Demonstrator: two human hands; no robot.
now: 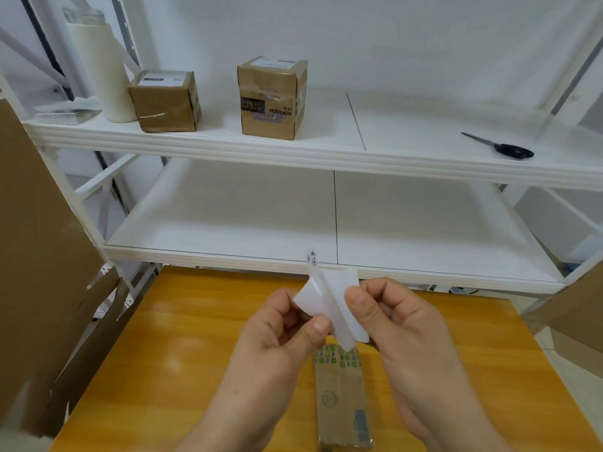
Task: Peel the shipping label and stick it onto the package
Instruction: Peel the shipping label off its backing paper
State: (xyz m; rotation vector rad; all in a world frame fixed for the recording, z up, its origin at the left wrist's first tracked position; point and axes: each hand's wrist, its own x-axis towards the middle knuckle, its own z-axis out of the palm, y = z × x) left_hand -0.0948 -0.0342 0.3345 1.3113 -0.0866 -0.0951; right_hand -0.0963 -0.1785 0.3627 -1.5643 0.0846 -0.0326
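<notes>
A white shipping label (pixel 329 305) is held up over the yellow table (pixel 182 347), its layers spread apart like a fan. My left hand (pixel 277 334) pinches the left layer between thumb and fingers. My right hand (pixel 401 324) pinches the right layer. Below the hands a narrow brown cardboard package (pixel 342 399) lies flat on the table, with green dots printed at its far end.
A white shelf rack (pixel 228 148) stands behind the table. Its upper shelf holds two taped brown boxes (pixel 164 101) (pixel 272 97), a white roll (pixel 101 70) and black scissors (pixel 504 146). Flattened cardboard (pixel 39 256) leans at the left, more at the right (pixel 580 308).
</notes>
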